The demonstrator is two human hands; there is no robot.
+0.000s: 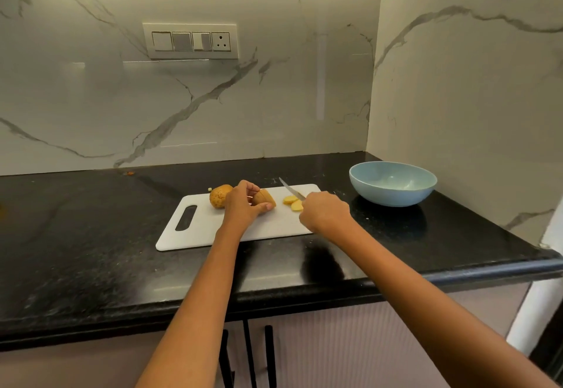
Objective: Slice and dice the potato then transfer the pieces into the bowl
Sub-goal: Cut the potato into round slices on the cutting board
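The black countertop [91, 250] carries everything, and the white cutting board [274, 226] lies on it as the landmark for all places. To the right of the board and a little behind it stands the light blue bowl [393, 185], well apart from both hands. On the board's rear left part rests one potato half [218, 196], just beside the left hand [243, 208]. This hand has its fingers and thumb curled around the other potato piece [265, 198] near the middle of the board. The right hand [326, 212] is over the board's right edge, closed around the handle of the knife [291, 190]; the blade points away from the person. Two pale slices [293, 202] lie on the board between the hands, just beside the blade.
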